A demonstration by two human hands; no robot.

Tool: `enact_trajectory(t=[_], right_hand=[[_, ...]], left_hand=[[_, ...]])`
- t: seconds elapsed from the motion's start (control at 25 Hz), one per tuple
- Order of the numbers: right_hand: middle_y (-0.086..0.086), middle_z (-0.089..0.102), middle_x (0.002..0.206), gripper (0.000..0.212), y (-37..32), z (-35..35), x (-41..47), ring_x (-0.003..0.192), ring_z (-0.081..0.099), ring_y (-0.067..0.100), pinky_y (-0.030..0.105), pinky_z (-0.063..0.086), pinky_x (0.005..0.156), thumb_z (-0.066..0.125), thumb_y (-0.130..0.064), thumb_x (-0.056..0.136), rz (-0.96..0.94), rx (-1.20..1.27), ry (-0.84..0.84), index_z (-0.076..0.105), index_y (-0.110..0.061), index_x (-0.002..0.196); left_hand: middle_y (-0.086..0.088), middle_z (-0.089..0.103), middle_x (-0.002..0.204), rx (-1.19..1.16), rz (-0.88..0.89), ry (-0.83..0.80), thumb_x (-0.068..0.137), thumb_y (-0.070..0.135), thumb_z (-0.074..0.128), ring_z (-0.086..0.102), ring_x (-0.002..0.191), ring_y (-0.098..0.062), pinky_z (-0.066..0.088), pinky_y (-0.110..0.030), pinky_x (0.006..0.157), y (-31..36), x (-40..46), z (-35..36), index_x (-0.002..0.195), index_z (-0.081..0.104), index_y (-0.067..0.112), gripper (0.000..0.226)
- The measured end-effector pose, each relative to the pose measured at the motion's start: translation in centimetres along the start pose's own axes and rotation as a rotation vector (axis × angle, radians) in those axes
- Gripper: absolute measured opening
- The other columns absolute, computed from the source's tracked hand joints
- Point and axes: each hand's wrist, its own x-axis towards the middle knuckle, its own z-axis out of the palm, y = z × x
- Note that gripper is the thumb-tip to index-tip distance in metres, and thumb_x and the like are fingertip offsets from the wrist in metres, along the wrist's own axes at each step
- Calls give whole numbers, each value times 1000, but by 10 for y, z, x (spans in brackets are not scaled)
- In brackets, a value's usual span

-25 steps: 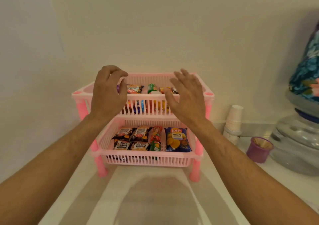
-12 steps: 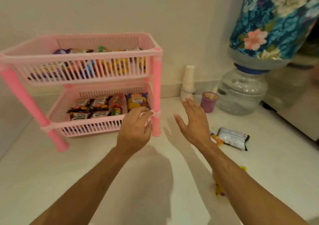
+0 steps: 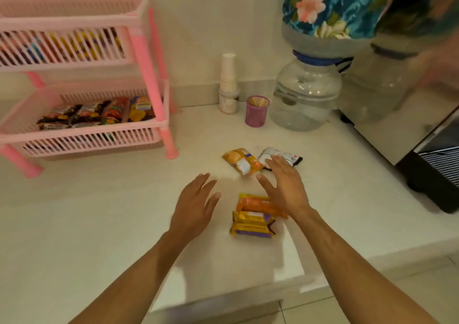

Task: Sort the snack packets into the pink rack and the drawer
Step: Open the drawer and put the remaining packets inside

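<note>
The pink rack [image 3: 146, 57] stands at the left of the white counter, with snack packets in both tiers. Loose packets lie on the counter: a yellow packet [image 3: 240, 161], a white and black packet [image 3: 285, 158], an orange packet [image 3: 258, 205] and a yellow and purple packet [image 3: 252, 225]. My right hand [image 3: 285, 187] hovers open with spread fingers over the loose packets, its fingertips above the white and black one. My left hand [image 3: 196, 207] is open just left of the orange packet and holds nothing. No drawer is in view.
A stack of paper cups [image 3: 227, 80] and a purple cup [image 3: 256, 111] stand by the back wall. A water jug [image 3: 306, 92] under a flowered cover stands at the right. A dark appliance [image 3: 437, 169] sits at the far right. The counter's front edge [image 3: 223, 296] is near.
My view and both hands have swung from the rack down and right to the loose packets on the counter. Both hands stay empty.
</note>
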Motion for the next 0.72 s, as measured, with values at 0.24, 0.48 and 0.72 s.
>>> enact_trajectory(t=[0.24, 0.48, 0.72], right_hand=[[4, 35, 156, 61, 77, -15, -44, 147, 23, 17, 32, 18, 117, 46, -51, 96, 64, -60, -108, 43, -14, 144], [2, 30, 158, 63, 111, -3, -74, 148, 19, 15, 34, 10, 120, 33, -56, 98, 76, -147, -204, 39, -16, 147], [5, 33, 157, 55, 113, -4, -88, 148, 21, 17, 34, 8, 121, 33, -45, 102, 67, -103, -194, 40, -13, 146]], left_hand=[[-12, 52, 140, 9, -190, -30, 98, 43, 25, 44, 133, -30, 32, -41, 110, 38, -35, 28, 129, 59, 10, 57], [-13, 51, 141, 110, -269, -90, 97, 38, 25, 39, 136, -28, 32, -48, 110, 35, -66, 42, 133, 54, 8, 55], [-18, 43, 146, 169, -296, -122, 95, 32, 25, 33, 139, -35, 26, -49, 113, 52, -84, 43, 138, 46, 3, 56]])
